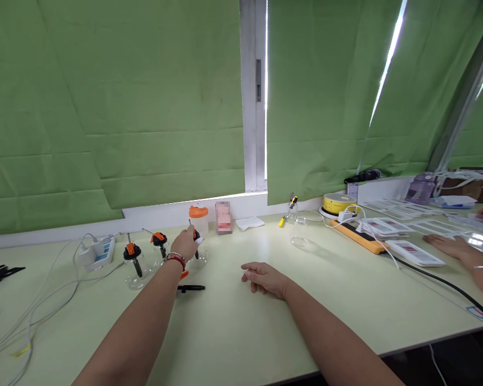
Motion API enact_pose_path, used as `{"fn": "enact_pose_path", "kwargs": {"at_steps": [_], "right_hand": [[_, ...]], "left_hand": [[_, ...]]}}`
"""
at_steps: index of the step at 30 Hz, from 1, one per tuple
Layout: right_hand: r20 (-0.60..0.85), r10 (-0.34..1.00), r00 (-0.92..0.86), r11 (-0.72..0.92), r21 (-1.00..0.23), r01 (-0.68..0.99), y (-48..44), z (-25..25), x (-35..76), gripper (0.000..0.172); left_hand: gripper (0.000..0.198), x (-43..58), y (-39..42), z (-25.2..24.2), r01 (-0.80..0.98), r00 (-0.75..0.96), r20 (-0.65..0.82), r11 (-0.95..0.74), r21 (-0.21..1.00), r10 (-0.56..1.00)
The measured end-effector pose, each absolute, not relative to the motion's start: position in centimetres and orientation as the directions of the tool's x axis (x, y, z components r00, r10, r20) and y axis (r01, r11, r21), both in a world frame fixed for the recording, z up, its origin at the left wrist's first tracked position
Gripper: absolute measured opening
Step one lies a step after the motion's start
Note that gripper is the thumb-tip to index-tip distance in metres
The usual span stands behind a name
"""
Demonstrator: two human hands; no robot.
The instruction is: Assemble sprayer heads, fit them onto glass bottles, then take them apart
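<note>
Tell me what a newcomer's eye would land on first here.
Probably the large green curtains filling the background. Next, the left hand at a glass vessel left of center, with two bright orange-and-black tops farther left. Toward the right, a yellow round thing stands out below the curtains.

Left of the orange-lidded cup point(198, 212), jar tops point(132, 250) are black and orange; behind it, curtains point(177, 107) plain green; rightward, a purple bottle point(421, 190).
</note>
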State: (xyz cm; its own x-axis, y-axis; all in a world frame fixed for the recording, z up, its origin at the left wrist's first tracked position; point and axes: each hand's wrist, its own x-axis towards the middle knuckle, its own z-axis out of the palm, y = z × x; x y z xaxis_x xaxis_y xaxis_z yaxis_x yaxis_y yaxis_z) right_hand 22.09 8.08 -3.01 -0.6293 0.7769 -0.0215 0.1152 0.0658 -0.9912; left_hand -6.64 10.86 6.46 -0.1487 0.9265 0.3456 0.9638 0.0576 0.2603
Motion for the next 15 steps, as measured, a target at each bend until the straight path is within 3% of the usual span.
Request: {"fn": "enact_pose_path", "kwargs": {"at_steps": [15], "right_hand": [[-0.015,0.781,-0.624,0.078,-0.99,0.121,8.0,-3.0,22.0,0.049]], "left_hand": [[0.065,-8.2,11.2,5.3,0.972,-0.178,0.304,0.12,0.202,0.936]]}}
